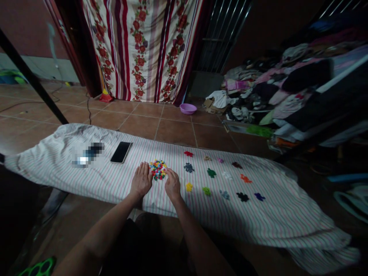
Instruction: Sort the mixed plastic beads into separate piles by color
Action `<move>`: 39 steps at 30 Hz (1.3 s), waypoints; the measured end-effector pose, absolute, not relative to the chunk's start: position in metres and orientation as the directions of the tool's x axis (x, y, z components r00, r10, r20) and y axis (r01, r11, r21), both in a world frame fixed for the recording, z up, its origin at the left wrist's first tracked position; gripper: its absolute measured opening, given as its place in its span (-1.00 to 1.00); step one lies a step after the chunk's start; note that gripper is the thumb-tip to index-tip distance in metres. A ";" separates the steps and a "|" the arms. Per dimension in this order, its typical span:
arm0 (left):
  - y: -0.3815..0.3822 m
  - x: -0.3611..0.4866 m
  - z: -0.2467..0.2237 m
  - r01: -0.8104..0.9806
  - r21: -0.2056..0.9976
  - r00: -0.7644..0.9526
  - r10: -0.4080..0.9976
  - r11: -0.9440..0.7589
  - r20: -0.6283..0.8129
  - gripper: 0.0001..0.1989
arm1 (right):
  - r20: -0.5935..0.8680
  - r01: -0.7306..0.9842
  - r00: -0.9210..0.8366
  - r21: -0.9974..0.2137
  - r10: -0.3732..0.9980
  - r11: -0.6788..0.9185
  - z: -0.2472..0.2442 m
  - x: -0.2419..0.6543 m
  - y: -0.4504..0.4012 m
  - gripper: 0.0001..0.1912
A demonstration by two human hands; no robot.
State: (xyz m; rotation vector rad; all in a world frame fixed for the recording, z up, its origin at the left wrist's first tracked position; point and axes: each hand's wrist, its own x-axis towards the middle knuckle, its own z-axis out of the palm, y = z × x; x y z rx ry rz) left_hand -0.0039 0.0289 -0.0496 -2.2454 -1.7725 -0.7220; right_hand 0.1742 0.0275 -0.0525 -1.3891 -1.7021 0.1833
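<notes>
A mixed pile of small colourful pieces (158, 170) lies on the striped cloth (161, 197) between my hands. My left hand (142, 179) rests flat at the pile's left edge, palm down, with nothing in it. At the right edge of the pile is my right hand (172, 184), its fingers bent and close together; whether a piece is between the fingertips is too small to tell. Single-colour clusters sit to the right, among them red (188, 153), dark grey (189, 167), yellow (189, 187), green (211, 173) and black (243, 196).
A phone (121, 152) and a blurred-out item (89, 154) lie on the cloth at the left. Beyond the cloth, a purple basin (188, 109) stands on the tiled floor before a floral curtain (140, 50). Clothes (258, 88) are heaped at the back right.
</notes>
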 end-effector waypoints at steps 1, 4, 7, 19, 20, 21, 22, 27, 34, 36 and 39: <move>0.029 -0.004 -0.051 0.949 0.150 0.170 0.853 -0.276 0.493 -0.41 | 0.536 0.712 0.036 -0.606 0.843 0.355 -0.053 0.174 0.027 -0.44; 0.031 -0.004 -0.052 0.944 0.174 0.162 0.852 -0.281 0.497 -0.39 | 0.534 0.720 0.029 -0.597 0.845 0.353 -0.053 0.174 0.027 -0.42; 0.032 -0.004 -0.048 0.940 0.190 0.163 0.861 -0.284 0.482 -0.38 | 0.539 0.713 0.036 -0.604 0.841 0.356 -0.053 0.175 0.029 -0.41; 0.029 0.003 -0.046 0.958 0.186 0.113 0.880 -0.221 0.461 -0.42 | 0.567 0.690 0.071 -0.622 0.821 0.370 -0.053 0.177 0.031 -0.47; 0.029 0.003 -0.047 0.955 0.190 0.116 0.876 -0.228 0.468 -0.41 | 0.572 0.691 0.067 -0.618 0.818 0.375 -0.053 0.177 0.030 -0.47; 0.030 0.003 -0.048 0.952 0.194 0.120 0.870 -0.237 0.477 -0.41 | 0.580 0.692 0.063 -0.612 0.813 0.383 -0.053 0.177 0.030 -0.47; 0.030 0.003 -0.049 0.949 0.198 0.121 0.865 -0.244 0.486 -0.41 | 0.588 0.694 0.055 -0.603 0.807 0.392 -0.054 0.177 0.030 -0.47; 0.026 0.003 -0.049 0.954 0.207 0.101 0.880 -0.219 0.463 -0.44 | 0.626 0.679 0.048 -0.593 0.779 0.434 -0.056 0.177 0.029 -0.49; 0.025 0.001 -0.048 0.951 0.220 0.079 0.857 -0.218 0.508 -0.51 | 0.616 0.634 0.098 -0.644 0.781 0.428 -0.055 0.179 0.031 -0.54; 0.025 0.001 -0.049 0.951 0.217 0.075 0.848 -0.218 0.524 -0.53 | 0.615 0.636 0.096 -0.643 0.783 0.427 -0.056 0.180 0.031 -0.54; 0.023 0.002 -0.050 0.953 0.210 0.079 0.847 -0.219 0.525 -0.54 | 0.622 0.643 0.085 -0.631 0.778 0.434 -0.057 0.180 0.033 -0.55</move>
